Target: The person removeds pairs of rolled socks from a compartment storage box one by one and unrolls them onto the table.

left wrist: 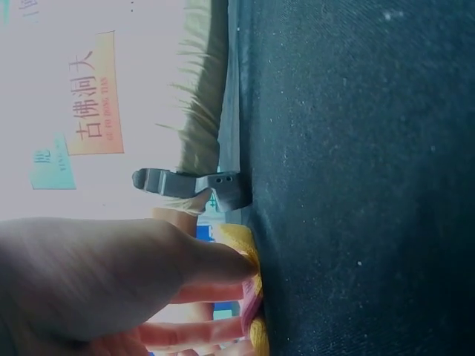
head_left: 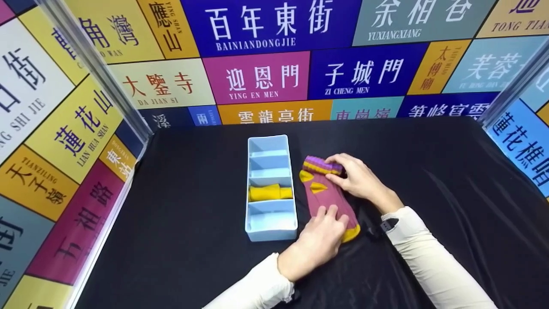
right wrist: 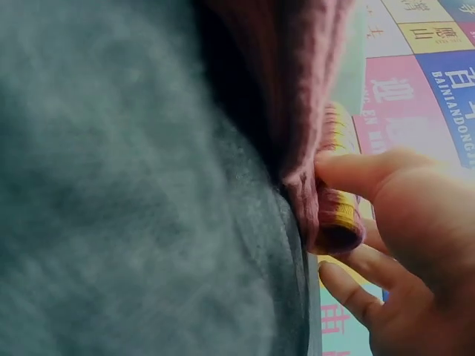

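Two hands at work on a pair of dusky-pink knit socks, laid right of the desk's middle.
The socks lie flat, their rolled purple-and-yellow striped cuff toward the desk's far edge and their yellow toes toward the near edge, two yellow heel patches showing between. The right hand pinches the rolled cuff between thumb and fingers; the left hand rests over the toe half, fingers slightly spread and touching the knit. Just beside the socks, toward the left edge, stands a long, light-blue plastic box with four compartments; a rolled yellow fabric bundle fills the third from the far edge. Black cloth covers the desk, and colourful street-sign panels rise behind its far edge.
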`<state>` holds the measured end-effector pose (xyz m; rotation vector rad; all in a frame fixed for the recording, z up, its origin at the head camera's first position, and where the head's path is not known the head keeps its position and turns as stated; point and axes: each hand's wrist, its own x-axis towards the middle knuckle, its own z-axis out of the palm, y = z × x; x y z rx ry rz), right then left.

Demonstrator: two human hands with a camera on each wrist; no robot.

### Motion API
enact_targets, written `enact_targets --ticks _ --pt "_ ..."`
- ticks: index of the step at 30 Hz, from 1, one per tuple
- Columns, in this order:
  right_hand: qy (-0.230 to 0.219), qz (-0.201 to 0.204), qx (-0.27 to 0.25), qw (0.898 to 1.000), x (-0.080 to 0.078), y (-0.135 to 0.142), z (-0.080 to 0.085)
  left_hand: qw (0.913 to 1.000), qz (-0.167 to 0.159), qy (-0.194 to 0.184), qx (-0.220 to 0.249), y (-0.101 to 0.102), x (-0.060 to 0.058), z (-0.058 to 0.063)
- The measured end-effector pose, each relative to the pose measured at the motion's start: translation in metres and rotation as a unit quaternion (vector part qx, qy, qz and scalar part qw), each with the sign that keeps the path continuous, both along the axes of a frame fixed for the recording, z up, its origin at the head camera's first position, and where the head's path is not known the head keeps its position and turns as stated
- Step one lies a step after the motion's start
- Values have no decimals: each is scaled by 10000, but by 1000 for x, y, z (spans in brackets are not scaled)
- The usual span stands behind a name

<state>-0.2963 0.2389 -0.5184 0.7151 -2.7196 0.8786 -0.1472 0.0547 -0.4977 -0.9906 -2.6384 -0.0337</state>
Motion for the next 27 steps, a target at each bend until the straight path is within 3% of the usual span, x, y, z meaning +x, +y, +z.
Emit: enact_targets --ticks 12,21,27 --pt "500 -639 255 9964 -4 -7 2 9997 -143 -211 -18 0 1 2" --pt "133 -667 446 9967 -6 -4 0 9993 -225 -289 -44 -1 2 2" --pt "261 -746 763 9940 -8 -4 2 9991 -292 -315 -21 -1 4 4"
